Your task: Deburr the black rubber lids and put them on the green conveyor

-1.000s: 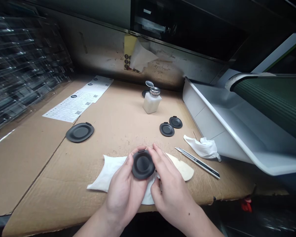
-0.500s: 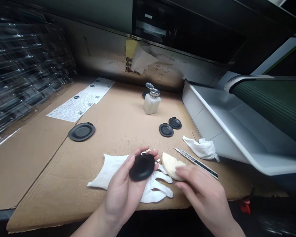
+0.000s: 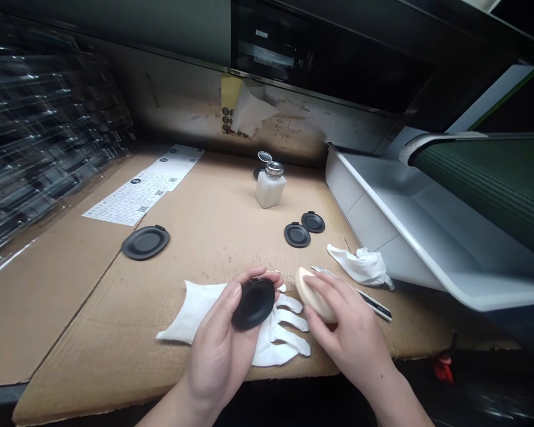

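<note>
A glossy black rounded lid (image 3: 254,303) lies in my left hand (image 3: 220,344), the fingers curled round its edge. My right hand (image 3: 347,320) grips a cream-coloured sponge puff (image 3: 312,296) between thumb and fingers, just to the right of the lid and apart from it. Beneath both hands a white glove (image 3: 276,344) is spread flat on the cardboard. A utility knife (image 3: 374,305) lies beside my right hand, which hides its middle.
Two black lids (image 3: 297,235) lie by a grey-white bin (image 3: 382,201); another lid (image 3: 145,242) is at left. A bottle with a flip-up metal cap (image 3: 270,187) stands behind. A crumpled white cloth (image 3: 362,265), printed sheets (image 3: 136,193) and plastic-wrapped stacks (image 3: 48,118) flank the cardboard (image 3: 222,237).
My right hand has closed more fully round the sponge puff and tilted it up, covering part of the knife. The black lid stays in my left hand.
</note>
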Demonstrator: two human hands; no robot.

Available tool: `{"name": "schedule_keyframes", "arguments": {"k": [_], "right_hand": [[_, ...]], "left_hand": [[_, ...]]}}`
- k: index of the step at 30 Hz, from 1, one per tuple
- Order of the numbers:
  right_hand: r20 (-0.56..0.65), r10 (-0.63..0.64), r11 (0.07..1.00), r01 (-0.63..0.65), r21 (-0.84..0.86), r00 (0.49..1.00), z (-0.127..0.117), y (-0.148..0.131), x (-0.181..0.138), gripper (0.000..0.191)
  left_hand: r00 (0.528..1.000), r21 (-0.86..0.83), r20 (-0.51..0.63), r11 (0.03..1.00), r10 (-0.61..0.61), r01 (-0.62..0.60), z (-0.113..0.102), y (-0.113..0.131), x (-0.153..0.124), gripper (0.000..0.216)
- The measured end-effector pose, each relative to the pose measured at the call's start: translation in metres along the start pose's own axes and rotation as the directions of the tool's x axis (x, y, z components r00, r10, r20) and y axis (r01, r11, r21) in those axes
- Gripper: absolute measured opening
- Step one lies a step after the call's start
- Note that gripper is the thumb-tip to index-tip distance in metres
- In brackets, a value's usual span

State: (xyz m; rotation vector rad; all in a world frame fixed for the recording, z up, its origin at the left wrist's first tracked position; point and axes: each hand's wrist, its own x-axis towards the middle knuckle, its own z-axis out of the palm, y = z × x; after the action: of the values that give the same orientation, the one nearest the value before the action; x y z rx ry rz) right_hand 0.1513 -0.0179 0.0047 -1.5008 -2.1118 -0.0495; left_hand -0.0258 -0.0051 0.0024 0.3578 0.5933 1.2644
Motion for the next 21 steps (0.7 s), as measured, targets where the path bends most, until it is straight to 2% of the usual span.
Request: {"name": "schedule_keyframes", "arguments": {"k": [3, 5, 7, 10, 13, 16, 21], "right_hand": [[-0.134, -0.052, 0.989, 0.07, 0.133, 0.99, -0.005, -0.018, 0.004, 0.037], [-0.174, -0.115, 0.964, 0.152, 0.217, 0.978, -0.002, -0.034, 0.005, 0.036], [-0.163, -0.121, 0.952, 0.161, 0.261, 0.979, 0.006, -0.048, 0.005, 0.034], [-0.121, -0.03, 0.962, 0.061, 0.265, 0.992, 0.022, -0.06, 0.003, 0.029], [-0.156, -0.009, 0.952, 0.057, 0.301, 0.988, 0.032, -0.065, 0.0, 0.028], [-0.179, -0.027, 0.947, 0.083, 0.311, 0.983, 0.032, -0.064, 0.0, 0.027], [-0.14, -0.052, 0.97, 0.083, 0.227, 0.989, 0.027, -0.06, 0.003, 0.027]], "left_hand": [[0.999, 0.022, -0.022, 0.999, 0.036, -0.035, -0.001, -0.002, 0.0, 0.029], [0.998, 0.031, -0.049, 0.999, 0.043, -0.041, -0.001, -0.002, 0.001, 0.029], [0.997, 0.029, -0.063, 0.999, 0.033, -0.031, -0.001, -0.003, 0.001, 0.029], [0.998, 0.028, -0.057, 0.999, 0.032, -0.03, -0.002, -0.002, 0.002, 0.028], [0.996, 0.029, -0.082, 0.999, 0.027, -0.025, -0.001, -0.001, 0.002, 0.027], [0.993, 0.008, -0.114, 1.0, 0.01, -0.01, 0.0, -0.001, 0.002, 0.026], [0.994, -0.014, -0.111, 1.0, -0.003, 0.002, 0.0, 0.0, 0.002, 0.025]]}}
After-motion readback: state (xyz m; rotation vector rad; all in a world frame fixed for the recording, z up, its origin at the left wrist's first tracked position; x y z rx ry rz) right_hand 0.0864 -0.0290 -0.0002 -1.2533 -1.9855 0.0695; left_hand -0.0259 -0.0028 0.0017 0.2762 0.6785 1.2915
